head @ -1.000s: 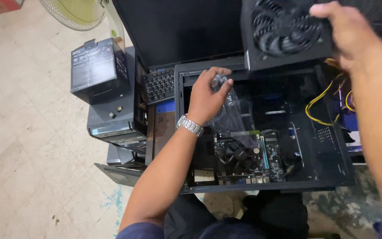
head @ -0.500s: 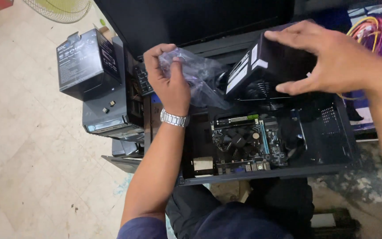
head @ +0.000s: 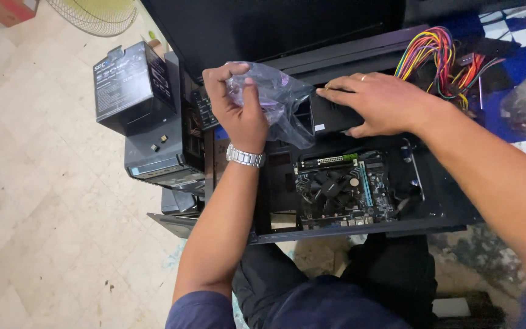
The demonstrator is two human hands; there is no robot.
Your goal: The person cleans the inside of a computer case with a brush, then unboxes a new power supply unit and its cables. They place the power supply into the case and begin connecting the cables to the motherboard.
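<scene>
Head view: the left hand [head: 238, 113] has its fingers curled tight around a crumpled clear plastic bag [head: 278, 100], at ten o'clock of the motherboard [head: 345, 189]. The right hand [head: 382, 103] lies flat, fingers together, on the black power supply [head: 330, 116], at twelve o'clock inside the open computer case [head: 445, 207].

Looked like a small computer repair workshop: open PC case [head: 360, 183] with bare motherboard [head: 342, 186] at centre, loose coloured cable bundle [head: 439, 58] upper right, spare tower [head: 162, 152] and boxed part [head: 132, 85] at left on worn tiled floor [head: 38, 201].
</scene>
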